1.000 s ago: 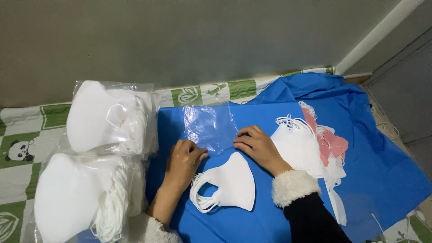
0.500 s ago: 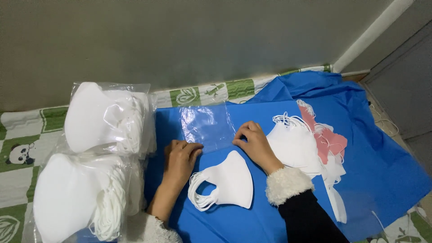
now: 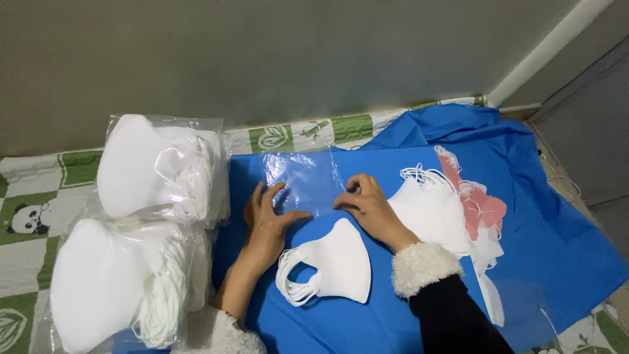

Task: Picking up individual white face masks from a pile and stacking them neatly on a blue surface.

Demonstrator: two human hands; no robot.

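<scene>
A: Where were your hands?

B: Your left hand lay flat, fingers spread, on the clear bag spread over the blue sheet. Your right hand pressed the bag's right edge, fingers curled on the film; I could not tell whether it pinched it.

A: And the masks?

B: 1 small white stack lay just below both hands. A loose pile sat to the right, and 2 bagged bundles to the left.

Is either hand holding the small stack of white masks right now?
No. The white mask stack lies on the blue sheet while the left hand and right hand press the clear plastic bag.
</scene>
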